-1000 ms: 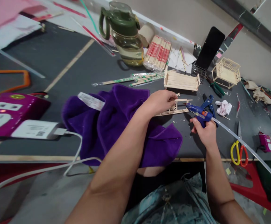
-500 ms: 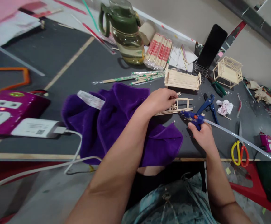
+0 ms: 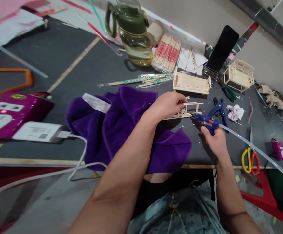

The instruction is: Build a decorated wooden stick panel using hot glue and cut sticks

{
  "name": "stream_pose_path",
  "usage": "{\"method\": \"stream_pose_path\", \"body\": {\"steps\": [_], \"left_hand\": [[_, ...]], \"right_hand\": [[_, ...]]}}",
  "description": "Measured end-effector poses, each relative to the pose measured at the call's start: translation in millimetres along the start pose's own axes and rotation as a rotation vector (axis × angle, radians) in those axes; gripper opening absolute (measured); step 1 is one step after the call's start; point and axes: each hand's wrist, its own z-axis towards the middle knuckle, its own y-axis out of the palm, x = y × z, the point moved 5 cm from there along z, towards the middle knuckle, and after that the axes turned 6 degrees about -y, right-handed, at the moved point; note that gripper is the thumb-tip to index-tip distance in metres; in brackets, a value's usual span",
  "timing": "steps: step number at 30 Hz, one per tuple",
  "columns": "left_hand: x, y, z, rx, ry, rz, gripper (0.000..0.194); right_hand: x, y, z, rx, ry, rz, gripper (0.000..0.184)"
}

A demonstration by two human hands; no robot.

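Note:
My right hand (image 3: pixel 216 140) is wrapped round a blue glue gun (image 3: pixel 208 122), with a long clear glue stick (image 3: pixel 251 144) running out of its back. The nozzle points left, at the right end of a small wooden stick frame (image 3: pixel 189 112). My left hand (image 3: pixel 170 102) has its fingers closed on the far left part of that frame and hides some of it. Beneath my left forearm a purple cloth (image 3: pixel 129 130) lies crumpled. Just beyond the frame stands a little bench-like piece of wooden sticks (image 3: pixel 191 83).
Blue cutters (image 3: pixel 218 110), crumpled paper (image 3: pixel 235 112) and scissors (image 3: pixel 250 159) lie to the right. Behind are a green-lidded jug (image 3: pixel 133 35), bundled chopsticks (image 3: pixel 166 53), a phone (image 3: pixel 223 48) on a stand and a small stick model (image 3: pixel 240 74). A purple power block (image 3: pixel 14 113) sits left.
My right hand has shifted the glue gun slightly to the right, its nozzle now by the frame's right end. My left hand stays on the frame.

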Motion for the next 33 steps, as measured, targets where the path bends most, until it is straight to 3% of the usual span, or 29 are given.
{"method": "stream_pose_path", "body": {"steps": [3, 6, 8, 10, 12, 16, 21, 24, 33], "left_hand": [[6, -5.7, -7, 0.013, 0.058, -0.016, 0.029], [10, -14.0, -17, 0.054, 0.152, 0.008, 0.027], [13, -18.9, -24, 0.073, 0.241, 0.005, 0.026], [14, -22.2, -29, 0.075, 0.316, -0.019, 0.024], [14, -24.1, -31, 0.062, 0.360, -0.042, 0.022], [11, -26.6, -32, -0.004, 0.407, -0.085, 0.019], [5, -31.6, -33, -0.110, 0.493, -0.164, 0.021], [1, -35.1, -34, -0.133, 0.521, -0.217, 0.020], [-1, -37.4, -33, -0.119, 0.476, -0.242, 0.018]], "right_hand": [[2, -17, -3, 0.030, 0.053, 0.286, 0.038], [2, -49, -6, 0.188, 0.028, 0.575, 0.035], [3, -69, -6, 0.299, -0.004, 0.670, 0.033], [2, -78, -2, 0.317, -0.009, 0.666, 0.033], [0, -74, 5, 0.215, 0.017, 0.586, 0.032], [-6, -45, 20, -0.096, 0.073, 0.441, 0.043], [-13, -24, 23, -0.294, 0.097, 0.369, 0.052], [-14, -18, 20, -0.355, 0.059, 0.270, 0.045], [-23, -13, 20, -0.354, -0.055, 0.109, 0.031]]}}
